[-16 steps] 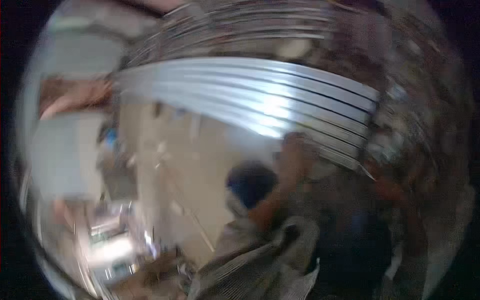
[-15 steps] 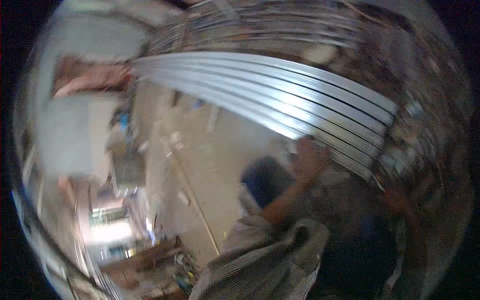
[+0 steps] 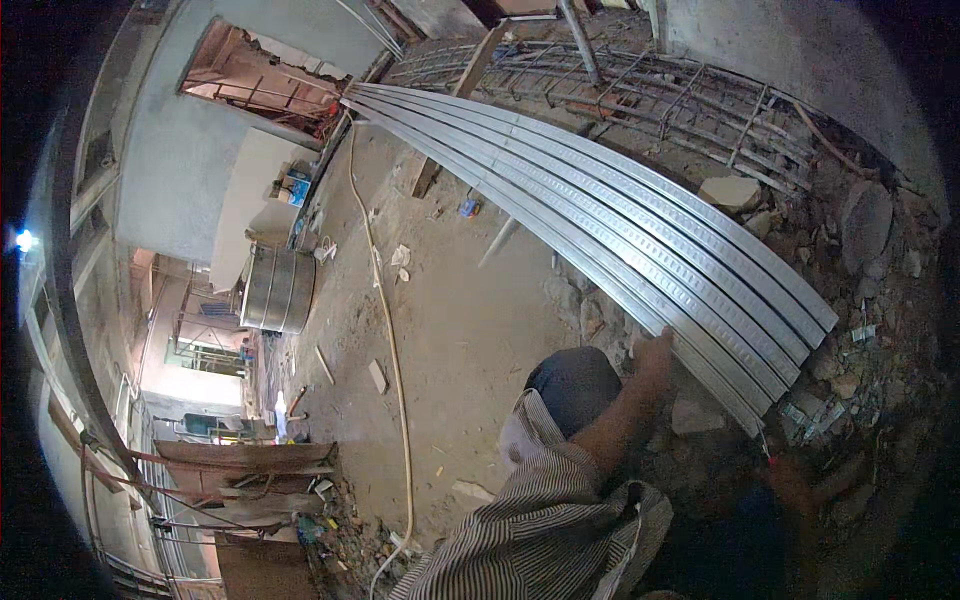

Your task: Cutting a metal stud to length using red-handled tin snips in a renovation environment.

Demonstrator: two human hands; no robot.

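Note:
Several long, shiny galvanised metal channels (image 3: 600,225) lie side by side, running from the far left to close by my knees. My left hand (image 3: 653,357) is at the near edge of the bundle, fingers closed over the outermost channel. Deep shadow covers my right hand (image 3: 793,487), just below the channels' near end. It seems closed on a thin tool with a red handle (image 3: 771,461), whose tip points at the corner of the last channel; its exact kind is too dark to tell.
Beyond the channels lies a tied rebar cage (image 3: 640,95). Rubble and stones (image 3: 865,225) cover the ground at right. A pale hose (image 3: 392,350) snakes over the dirt floor at left, near a round metal tank (image 3: 279,288). A wooden plank (image 3: 481,58) leans at the back.
The view has steadied from a blur and shifted, so the channels appear lower and farther right. My left hand remains at their near edge, and my right hand stays by their end.

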